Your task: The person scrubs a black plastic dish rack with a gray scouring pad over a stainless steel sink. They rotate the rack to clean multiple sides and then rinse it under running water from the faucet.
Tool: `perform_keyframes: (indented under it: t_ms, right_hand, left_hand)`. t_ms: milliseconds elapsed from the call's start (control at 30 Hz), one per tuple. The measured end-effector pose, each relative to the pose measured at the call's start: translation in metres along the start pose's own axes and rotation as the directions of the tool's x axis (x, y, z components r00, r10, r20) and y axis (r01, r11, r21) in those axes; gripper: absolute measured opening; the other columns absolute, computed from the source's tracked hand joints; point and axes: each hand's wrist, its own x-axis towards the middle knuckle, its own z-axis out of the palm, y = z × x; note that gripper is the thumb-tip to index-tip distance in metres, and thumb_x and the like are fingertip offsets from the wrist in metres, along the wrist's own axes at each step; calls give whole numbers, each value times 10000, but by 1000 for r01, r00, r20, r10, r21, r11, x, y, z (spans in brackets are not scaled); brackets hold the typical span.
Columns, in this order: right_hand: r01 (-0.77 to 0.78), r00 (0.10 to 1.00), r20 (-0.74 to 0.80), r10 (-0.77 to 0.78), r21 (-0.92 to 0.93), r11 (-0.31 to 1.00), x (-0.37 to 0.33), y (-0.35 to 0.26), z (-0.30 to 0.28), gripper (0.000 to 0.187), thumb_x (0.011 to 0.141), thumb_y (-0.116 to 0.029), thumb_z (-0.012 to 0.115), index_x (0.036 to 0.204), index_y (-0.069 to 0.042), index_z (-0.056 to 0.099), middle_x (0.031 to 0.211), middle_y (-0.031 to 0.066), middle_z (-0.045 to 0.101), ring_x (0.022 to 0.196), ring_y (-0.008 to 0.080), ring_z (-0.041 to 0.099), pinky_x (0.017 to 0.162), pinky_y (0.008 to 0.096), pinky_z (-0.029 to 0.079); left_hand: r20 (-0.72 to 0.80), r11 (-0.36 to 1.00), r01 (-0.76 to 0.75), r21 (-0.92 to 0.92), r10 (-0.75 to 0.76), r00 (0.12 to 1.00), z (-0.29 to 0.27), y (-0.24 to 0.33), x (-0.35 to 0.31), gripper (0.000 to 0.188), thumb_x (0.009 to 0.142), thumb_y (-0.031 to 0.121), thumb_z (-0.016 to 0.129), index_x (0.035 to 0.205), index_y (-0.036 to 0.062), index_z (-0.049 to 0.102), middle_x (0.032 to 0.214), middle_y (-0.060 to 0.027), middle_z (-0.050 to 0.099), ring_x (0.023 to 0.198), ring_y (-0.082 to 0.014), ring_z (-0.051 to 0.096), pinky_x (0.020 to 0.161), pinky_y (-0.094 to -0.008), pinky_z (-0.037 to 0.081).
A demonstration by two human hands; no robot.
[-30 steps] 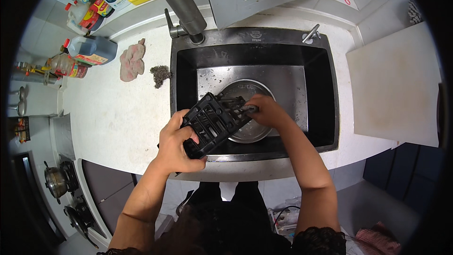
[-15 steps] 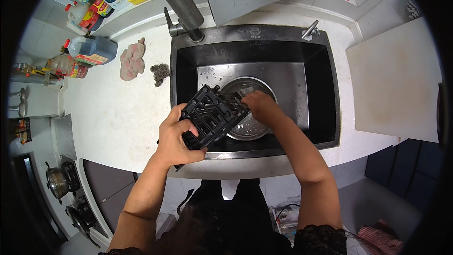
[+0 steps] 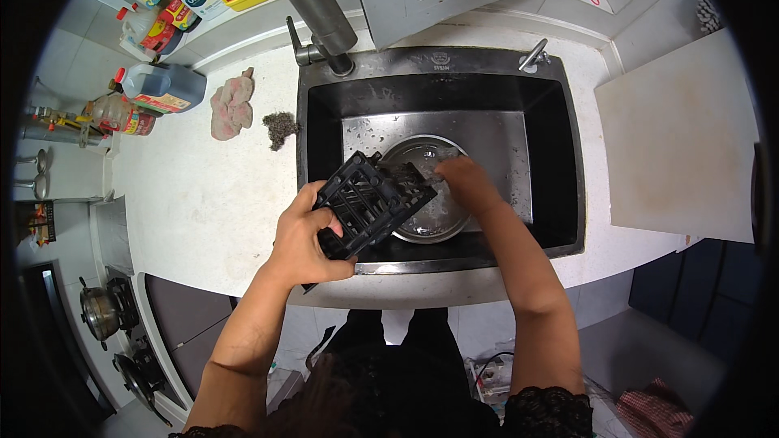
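My left hand (image 3: 302,237) is wrapped round a black plastic slotted rack (image 3: 363,201), tilted over the sink's near left edge. Its far end reaches above a round metal basin (image 3: 434,225) with water in it. The basin stands inside the black sink (image 3: 552,186). Over the basin, beside the rack's far end, my right hand (image 3: 472,185) is closed on a small greyish wet piece, perhaps cloth; its fingers partly hide it. Some of the basin lies hidden behind the rack and the right hand.
A dark faucet (image 3: 329,24) rises at the sink's back left. Left of the sink lie a steel wool scrubber (image 3: 280,128) and a pinkish rag (image 3: 233,105). Several bottles (image 3: 162,88) line the left wall. A pale board (image 3: 677,138) is at the right.
My right hand has drawn slightly right and nearer, away from the rack's end. The left hand keeps its grip on the rack. The whole view has shifted slightly.
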Motion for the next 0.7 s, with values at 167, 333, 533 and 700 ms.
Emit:
perform_keyframes:
  t_ms: [167, 333, 533, 700]
  right_hand:
    - [-12, 984, -174, 26, 82, 997, 11, -13, -24, 167, 767, -24, 538, 906, -86, 606, 881, 79, 644, 853, 292, 594, 757, 387, 481]
    - [1, 996, -92, 14, 160, 987, 22, -48, -22, 153, 768, -40, 544, 900, -85, 608, 879, 84, 636, 833, 291, 591, 746, 383, 475]
    - [14, 999, -53, -5, 177, 984, 12, -51, 1, 202, 737, -3, 556, 923, -69, 600, 903, 98, 627, 855, 296, 589, 764, 390, 473]
    - [81, 996, 11, -83, 136, 987, 0, -32, 14, 217, 755, -7, 537, 952, -72, 600, 949, 84, 623, 876, 285, 585, 775, 382, 478]
  left_hand:
    - [30, 997, 56, -48, -55, 998, -1, 1, -9, 302, 372, 126, 707, 602, 6, 554, 1123, -214, 520, 959, -331, 569, 830, -322, 455]
    - [-26, 998, -62, -10, 62, 998, 2, 0, -10, 317, 362, 159, 710, 598, 29, 542, 1083, -187, 548, 874, -341, 599, 735, -337, 494]
    - [-33, 998, -65, -5, 65, 997, 5, 1, -13, 320, 356, 167, 708, 596, 34, 543, 1078, -191, 553, 876, -342, 598, 736, -334, 490]
    - [-24, 997, -78, 13, 78, 997, 8, 3, -17, 313, 361, 176, 706, 593, 43, 544, 1064, -184, 557, 870, -339, 599, 722, -343, 491]
